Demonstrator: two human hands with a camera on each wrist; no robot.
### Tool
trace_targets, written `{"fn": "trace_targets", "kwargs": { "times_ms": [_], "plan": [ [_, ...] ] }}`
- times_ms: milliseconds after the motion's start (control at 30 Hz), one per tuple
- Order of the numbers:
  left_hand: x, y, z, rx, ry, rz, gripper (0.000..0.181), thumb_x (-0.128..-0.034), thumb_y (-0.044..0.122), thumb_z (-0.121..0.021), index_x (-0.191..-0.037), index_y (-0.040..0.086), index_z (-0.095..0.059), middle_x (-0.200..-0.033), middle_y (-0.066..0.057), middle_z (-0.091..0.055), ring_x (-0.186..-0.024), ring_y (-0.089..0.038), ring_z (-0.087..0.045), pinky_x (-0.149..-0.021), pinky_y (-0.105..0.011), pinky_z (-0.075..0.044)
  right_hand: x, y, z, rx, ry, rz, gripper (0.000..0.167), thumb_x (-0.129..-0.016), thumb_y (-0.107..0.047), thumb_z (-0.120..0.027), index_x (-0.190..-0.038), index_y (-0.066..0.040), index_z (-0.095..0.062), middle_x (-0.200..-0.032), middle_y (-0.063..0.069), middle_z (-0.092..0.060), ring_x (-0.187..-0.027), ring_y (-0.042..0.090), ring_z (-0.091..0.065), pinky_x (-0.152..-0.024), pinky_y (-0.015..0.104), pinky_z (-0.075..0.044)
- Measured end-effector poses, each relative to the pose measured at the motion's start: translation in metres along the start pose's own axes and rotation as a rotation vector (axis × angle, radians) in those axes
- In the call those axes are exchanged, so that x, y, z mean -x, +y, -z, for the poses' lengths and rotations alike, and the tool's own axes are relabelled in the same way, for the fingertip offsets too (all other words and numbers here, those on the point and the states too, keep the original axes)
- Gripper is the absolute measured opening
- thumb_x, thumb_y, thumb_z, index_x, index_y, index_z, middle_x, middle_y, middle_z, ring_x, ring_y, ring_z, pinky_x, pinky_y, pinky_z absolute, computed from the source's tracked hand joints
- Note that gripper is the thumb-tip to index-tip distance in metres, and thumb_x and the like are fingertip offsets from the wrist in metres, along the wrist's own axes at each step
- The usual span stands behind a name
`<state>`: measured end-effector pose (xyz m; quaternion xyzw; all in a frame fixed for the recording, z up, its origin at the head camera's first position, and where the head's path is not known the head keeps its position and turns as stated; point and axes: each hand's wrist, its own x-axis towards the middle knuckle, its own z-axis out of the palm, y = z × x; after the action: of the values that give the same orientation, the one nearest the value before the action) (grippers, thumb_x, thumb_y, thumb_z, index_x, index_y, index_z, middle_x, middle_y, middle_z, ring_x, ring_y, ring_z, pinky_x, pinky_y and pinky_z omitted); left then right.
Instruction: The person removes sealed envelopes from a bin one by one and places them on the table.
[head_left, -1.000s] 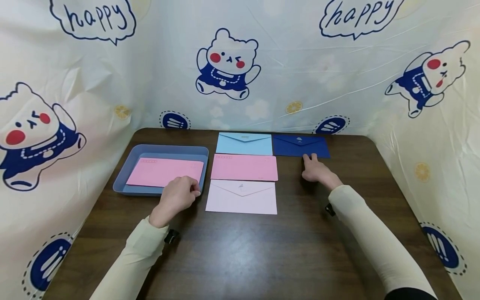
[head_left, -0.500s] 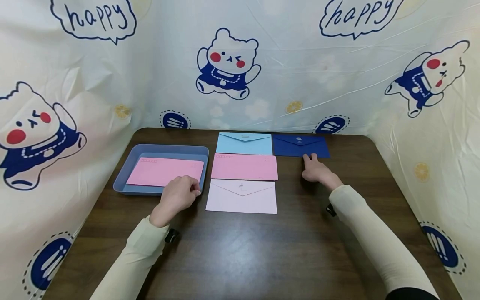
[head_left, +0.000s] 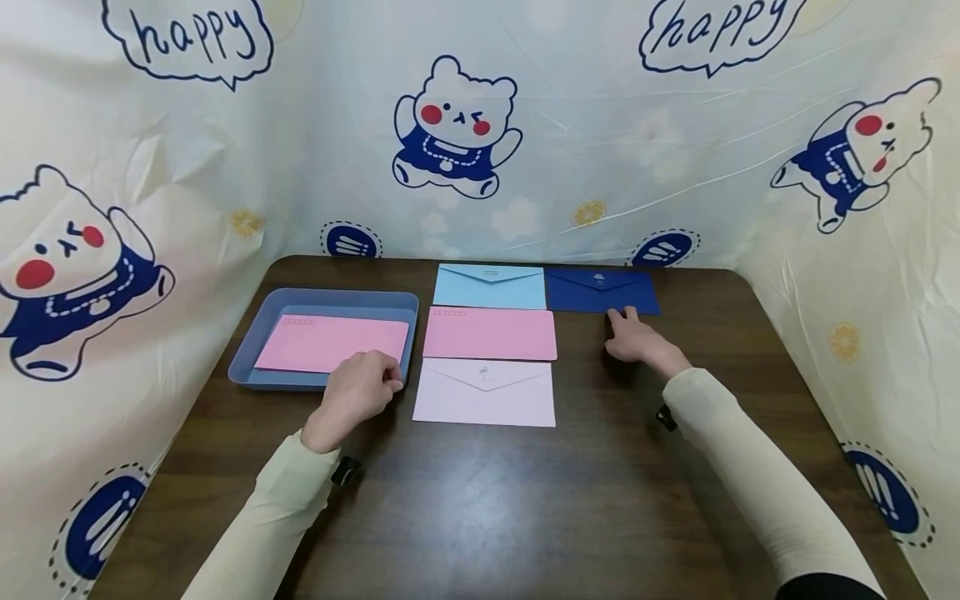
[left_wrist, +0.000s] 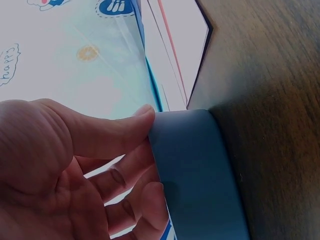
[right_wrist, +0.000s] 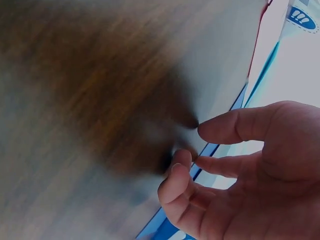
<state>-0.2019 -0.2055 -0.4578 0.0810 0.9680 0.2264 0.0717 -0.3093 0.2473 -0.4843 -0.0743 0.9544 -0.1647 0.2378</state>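
Observation:
My left hand point(head_left: 357, 388) grips the near right corner of a blue-grey tray point(head_left: 246, 360). In the left wrist view the thumb lies on the tray's rim, with fingers on its inner side. A pink envelope point(head_left: 318, 343) lies in the tray, one corner hidden by that hand. Over on the right, my right hand point(head_left: 636, 340) rests its fingertips at the near edge of a dark blue envelope point(head_left: 581, 293). Its thumb tip touches the tabletop beside that edge in the right wrist view, and the lower fingers are bent. The envelope lies flat.
Between the hands, a light blue envelope point(head_left: 465, 290), a second pink envelope point(head_left: 489, 335) and a pale lilac one point(head_left: 483, 407) lie in a column on the dark wooden table point(head_left: 465, 517). A printed cloth point(head_left: 570, 150) hangs behind and at both sides.

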Motion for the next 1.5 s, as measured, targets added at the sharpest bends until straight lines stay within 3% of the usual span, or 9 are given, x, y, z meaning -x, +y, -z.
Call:
{"fn": "trace_targets", "kwargs": {
  "times_ms": [233, 533, 1000, 1067, 1167, 1267, 1367, 1500],
  "plan": [
    [-0.001, 0.001, 0.001, -0.007, -0.028, 0.013, 0.01, -0.0938, 0.004, -0.076, -0.084, 0.007, -0.076, -0.07, -0.004, -0.06, -0.067, -0.025, -0.055, -0.059, -0.038, -0.049, 0.004, -0.001, -0.004, -0.036, 0.069, 0.033, 0.069, -0.104, -0.01, -0.047, -0.163, 0.008, -0.018, -0.163, 0.04, -0.008, -0.143, 0.059, -0.034, -0.112, 0.068, -0.035],
    [-0.005, 0.002, 0.005, -0.01, -0.057, -0.01, 0.012, -0.0938, 0.003, -0.076, -0.083, 0.006, -0.076, -0.069, -0.004, -0.059, -0.067, -0.024, -0.055, -0.06, -0.038, -0.049, 0.017, -0.029, -0.008, -0.081, 0.203, 0.139, 0.064, -0.102, -0.008, -0.05, -0.162, 0.004, -0.029, -0.161, 0.036, -0.027, -0.143, 0.054, -0.038, -0.112, 0.068, -0.036],
    [-0.008, 0.002, 0.009, 0.016, -0.108, 0.004, 0.004, -0.0943, 0.006, -0.077, -0.09, 0.006, -0.078, -0.075, -0.005, -0.063, -0.072, -0.025, -0.057, -0.065, -0.039, -0.052, 0.028, -0.067, -0.013, -0.151, 0.225, 0.281, 0.059, -0.1, -0.001, -0.051, -0.157, 0.005, -0.039, -0.156, 0.029, -0.044, -0.142, 0.045, -0.044, -0.112, 0.061, -0.04],
    [-0.009, 0.0, 0.01, 0.019, -0.123, -0.013, 0.002, -0.0947, 0.007, -0.077, -0.095, 0.006, -0.079, -0.08, -0.006, -0.066, -0.074, -0.025, -0.058, -0.068, -0.04, -0.054, 0.028, -0.07, -0.013, -0.168, 0.219, 0.307, 0.057, -0.1, 0.0, -0.05, -0.156, 0.006, -0.041, -0.151, 0.03, -0.049, -0.137, 0.044, -0.051, -0.109, 0.06, -0.044],
    [-0.012, -0.006, 0.014, 0.037, -0.147, -0.047, 0.009, -0.0972, 0.011, -0.076, -0.101, 0.006, -0.081, -0.085, -0.006, -0.069, -0.076, -0.024, -0.058, -0.07, -0.04, -0.055, 0.029, -0.077, -0.012, -0.197, 0.205, 0.332, 0.055, -0.099, 0.001, -0.049, -0.153, 0.006, -0.045, -0.144, 0.03, -0.056, -0.116, 0.039, -0.06, -0.09, 0.051, -0.053],
    [-0.016, -0.015, 0.023, 0.038, -0.149, -0.052, 0.017, -0.1002, 0.014, -0.072, -0.11, 0.002, -0.081, -0.093, -0.01, -0.073, -0.08, -0.025, -0.06, -0.077, -0.043, -0.056, 0.029, -0.084, -0.011, -0.204, 0.208, 0.339, 0.05, -0.1, -0.001, -0.049, -0.15, 0.004, -0.051, -0.138, 0.028, -0.061, -0.099, 0.033, -0.06, -0.074, 0.042, -0.05],
    [-0.019, -0.025, 0.035, 0.003, -0.151, -0.002, 0.026, -0.1028, 0.015, -0.068, -0.121, -0.001, -0.077, -0.11, -0.018, -0.074, -0.091, -0.031, -0.064, -0.092, -0.054, -0.056, 0.029, -0.094, -0.01, -0.208, 0.218, 0.337, 0.047, -0.101, -0.004, -0.05, -0.148, 0.001, -0.055, -0.135, 0.026, -0.063, -0.098, 0.032, -0.063, -0.073, 0.04, -0.054],
    [-0.021, -0.042, 0.049, -0.023, -0.234, 0.042, 0.036, -0.1061, 0.017, -0.06, -0.134, -0.004, -0.068, -0.132, -0.027, -0.066, -0.112, -0.041, -0.062, -0.105, -0.066, -0.044, 0.028, -0.114, -0.006, -0.233, 0.213, 0.325, 0.045, -0.103, -0.008, -0.052, -0.148, -0.004, -0.056, -0.132, 0.022, -0.065, -0.095, 0.03, -0.065, -0.072, 0.037, -0.056]
  ]
}}
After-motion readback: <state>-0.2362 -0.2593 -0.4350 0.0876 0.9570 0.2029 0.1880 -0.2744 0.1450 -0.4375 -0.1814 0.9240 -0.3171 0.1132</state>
